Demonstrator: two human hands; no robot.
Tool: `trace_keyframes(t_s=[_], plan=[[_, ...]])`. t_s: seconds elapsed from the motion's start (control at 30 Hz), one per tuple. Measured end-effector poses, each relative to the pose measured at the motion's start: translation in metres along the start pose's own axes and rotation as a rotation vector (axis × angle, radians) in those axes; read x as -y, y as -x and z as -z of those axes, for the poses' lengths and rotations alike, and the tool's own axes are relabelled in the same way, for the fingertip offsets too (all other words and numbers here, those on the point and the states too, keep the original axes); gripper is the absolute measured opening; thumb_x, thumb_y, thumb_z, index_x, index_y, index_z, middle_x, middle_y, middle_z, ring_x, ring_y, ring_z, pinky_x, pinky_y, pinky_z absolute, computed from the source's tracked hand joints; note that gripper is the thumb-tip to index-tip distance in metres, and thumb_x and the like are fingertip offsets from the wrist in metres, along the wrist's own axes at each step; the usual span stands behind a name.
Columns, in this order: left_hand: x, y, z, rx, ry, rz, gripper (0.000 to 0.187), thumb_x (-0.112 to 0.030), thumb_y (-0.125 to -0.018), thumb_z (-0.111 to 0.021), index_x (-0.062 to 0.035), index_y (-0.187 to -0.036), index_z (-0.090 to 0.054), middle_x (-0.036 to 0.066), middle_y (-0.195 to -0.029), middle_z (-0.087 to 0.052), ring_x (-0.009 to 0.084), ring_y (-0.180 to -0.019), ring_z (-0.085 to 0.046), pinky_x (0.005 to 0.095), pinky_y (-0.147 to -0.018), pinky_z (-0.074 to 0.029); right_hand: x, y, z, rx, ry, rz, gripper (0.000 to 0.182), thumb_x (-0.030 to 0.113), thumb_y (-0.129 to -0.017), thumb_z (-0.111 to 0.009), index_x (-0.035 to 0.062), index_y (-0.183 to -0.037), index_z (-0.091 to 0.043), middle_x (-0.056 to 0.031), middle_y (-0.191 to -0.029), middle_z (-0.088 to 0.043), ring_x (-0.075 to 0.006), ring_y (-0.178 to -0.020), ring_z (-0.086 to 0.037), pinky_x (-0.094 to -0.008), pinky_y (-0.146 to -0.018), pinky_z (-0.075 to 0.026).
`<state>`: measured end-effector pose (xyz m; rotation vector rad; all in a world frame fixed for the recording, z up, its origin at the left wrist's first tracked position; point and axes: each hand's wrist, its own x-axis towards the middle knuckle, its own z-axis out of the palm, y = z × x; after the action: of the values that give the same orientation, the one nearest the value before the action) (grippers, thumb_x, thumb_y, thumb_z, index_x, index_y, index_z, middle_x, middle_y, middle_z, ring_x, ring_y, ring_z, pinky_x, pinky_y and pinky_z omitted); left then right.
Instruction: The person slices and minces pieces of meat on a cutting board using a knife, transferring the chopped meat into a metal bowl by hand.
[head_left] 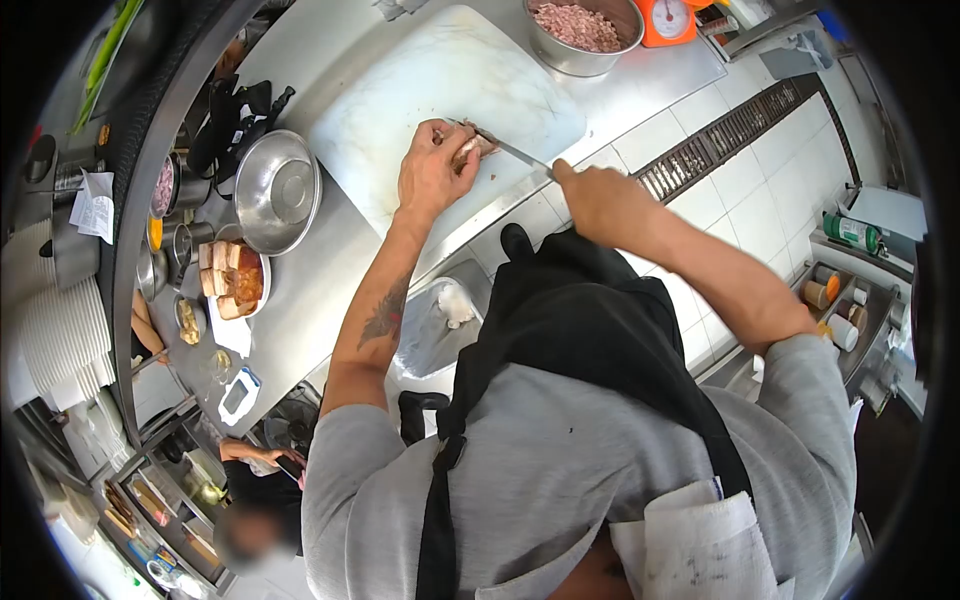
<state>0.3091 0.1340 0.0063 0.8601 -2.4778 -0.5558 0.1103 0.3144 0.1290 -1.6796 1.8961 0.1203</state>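
Note:
My left hand [428,172] is curled over a small brownish piece of meat [466,153] and grips it on the white cutting board [430,72]. In my right hand [606,200] is the handle of a knife [526,158]. Its blade points left, and the far end reaches the meat beside my left fingertips, where the contact is partly hidden. A few small crumbs lie on the board near the meat.
Beyond the board stand a metal pot of diced pink meat [578,28] and an orange scale [667,20]. At left are a steel bowl [278,192] and a container of meat blocks [232,278]. Another person [265,490] is at lower left. A lined bin [430,335] stands below the counter.

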Motion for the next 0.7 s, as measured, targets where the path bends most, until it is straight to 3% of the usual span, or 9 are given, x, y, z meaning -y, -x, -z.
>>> trace_keyframes(t_s=[0.17, 0.27, 0.33, 0.37, 0.47, 0.5, 0.57, 0.7], plan=[[0.000, 0.004, 0.005, 0.008, 0.018, -0.086, 0.030, -0.022, -0.087, -0.079, -0.0162, -0.116, -0.076, 0.014, -0.118, -0.063, 0.0323, -0.098, -0.068, 0.0430, -0.084, -0.060, -0.005, -0.083, -0.077, -0.210, -0.203, 0.049, 0.031, 0.006, -0.096, -0.053, -0.0041, -0.124, -0.050, -0.0317, -0.092, -0.073, -0.0478, -0.087, -0.074, -0.0560, -0.076, -0.060], [-0.002, 0.003, 0.007, 0.015, 0.002, -0.091, 0.030, -0.020, -0.088, -0.077, -0.0149, -0.118, -0.075, 0.015, -0.119, -0.063, 0.0336, -0.101, -0.067, 0.0430, -0.087, -0.059, -0.003, -0.092, -0.067, -0.254, -0.199, 0.051, 0.028, 0.008, -0.097, -0.051, -0.0019, -0.123, -0.051, -0.0308, -0.090, -0.073, -0.0467, -0.085, -0.074, -0.0561, -0.075, -0.059], [-0.006, 0.001, 0.012, 0.038, 0.044, -0.072, 0.030, -0.020, -0.089, -0.077, -0.0144, -0.118, -0.075, 0.015, -0.119, -0.064, 0.0339, -0.103, -0.067, 0.0429, -0.088, -0.059, -0.012, -0.089, -0.036, -0.083, -0.318, -0.046, 0.026, 0.009, -0.098, -0.049, 0.0004, -0.122, -0.053, -0.0287, -0.092, -0.074, -0.0448, -0.082, -0.074, -0.0550, -0.074, -0.059], [-0.005, 0.001, 0.015, 0.079, 0.086, -0.032, 0.030, -0.020, -0.090, -0.076, -0.0138, -0.119, -0.074, 0.016, -0.119, -0.064, 0.0342, -0.104, -0.067, 0.0428, -0.090, -0.058, -0.011, -0.078, -0.015, -0.093, -0.314, -0.047, 0.026, 0.009, -0.098, -0.049, 0.0004, -0.122, -0.053, -0.0287, -0.092, -0.074, -0.0448, -0.082, -0.074, -0.0550, -0.074, -0.059], [-0.005, 0.004, 0.017, 0.017, 0.050, -0.004, 0.027, -0.021, -0.090, -0.074, -0.0129, -0.115, -0.074, 0.015, -0.119, -0.066, 0.0339, -0.104, -0.068, 0.0433, -0.090, -0.058, -0.004, -0.040, 0.013, -0.103, -0.470, -0.131, 0.035, 0.009, -0.096, -0.049, 0.0028, -0.129, -0.055, -0.0271, -0.094, -0.075, -0.0454, -0.084, -0.075, -0.0551, -0.078, -0.059], [-0.008, 0.002, 0.017, -0.040, 0.002, 0.024, 0.026, -0.021, -0.090, -0.073, -0.0132, -0.114, -0.074, 0.015, -0.118, -0.066, 0.0338, -0.104, -0.068, 0.0437, -0.089, -0.058, -0.018, -0.046, -0.003, -0.111, -0.466, -0.133, 0.035, 0.009, -0.096, -0.049, 0.0028, -0.129, -0.055, -0.0271, -0.094, -0.075, -0.0454, -0.084, -0.075, -0.0551, -0.078, -0.059], [-0.013, 0.003, 0.012, -0.024, 0.006, 0.069, 0.025, -0.021, -0.089, -0.072, -0.0136, -0.113, -0.074, 0.015, -0.118, -0.066, 0.0337, -0.104, -0.068, 0.0441, -0.088, -0.059, -0.048, -0.065, -0.048, -0.274, -0.150, -0.049, 0.042, 0.007, -0.094, -0.049, 0.0014, -0.135, -0.054, -0.0291, -0.089, -0.074, -0.0457, -0.083, -0.074, -0.0553, -0.075, -0.059], [-0.016, 0.003, 0.008, -0.007, -0.026, 0.121, 0.025, -0.022, -0.088, -0.072, -0.0152, -0.112, -0.074, 0.014, -0.117, -0.066, 0.0327, -0.102, -0.069, 0.0445, -0.084, -0.060, -0.018, -0.025, -0.017, -0.212, -0.146, -0.033, 0.047, 0.005, -0.093, -0.050, -0.0047, -0.139, -0.053, -0.0308, -0.089, -0.073, -0.0454, -0.082, -0.074, -0.0538, -0.073, -0.059]])
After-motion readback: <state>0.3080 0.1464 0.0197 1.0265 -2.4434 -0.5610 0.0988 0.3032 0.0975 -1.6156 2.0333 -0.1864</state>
